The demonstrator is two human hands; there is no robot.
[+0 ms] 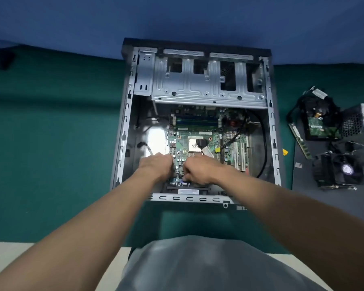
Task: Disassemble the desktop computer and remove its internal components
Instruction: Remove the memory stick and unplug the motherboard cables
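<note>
Here we are working at the near edge of the motherboard (198, 131), which is sitting flat on the floor of the open desktop case (126, 131), itself lying on its side on the green worktop (51, 122). The left hand (157, 166) and the right hand (199, 172) are resting knuckles-up just beside each other over the board's near-left corner. Both are showing curled fingers, but the fingertips are hidden, so we cannot tell whether they are gripping the board, a connector or a fastener. We are judging the step to be freeing the board at this corner. To do it well, we are advising contact on the board's bare edges only, well clear of the exposed processor socket (194, 145) and the small capacitors around it. Before any lift, we are checking that every mounting screw is out and that the black cable (232, 137) crossing the right half of the board is unplugged, since a tethered lead will be dragging on its header. We are drawing the board away from the rear port openings first, then raising it level, with the drive cage (198, 85) overhanging the far edge. The hard drive (319, 127), power supply (361, 122), memory stick (298, 139) and cooler fan (340, 171) are lying to the right of the case.
</note>
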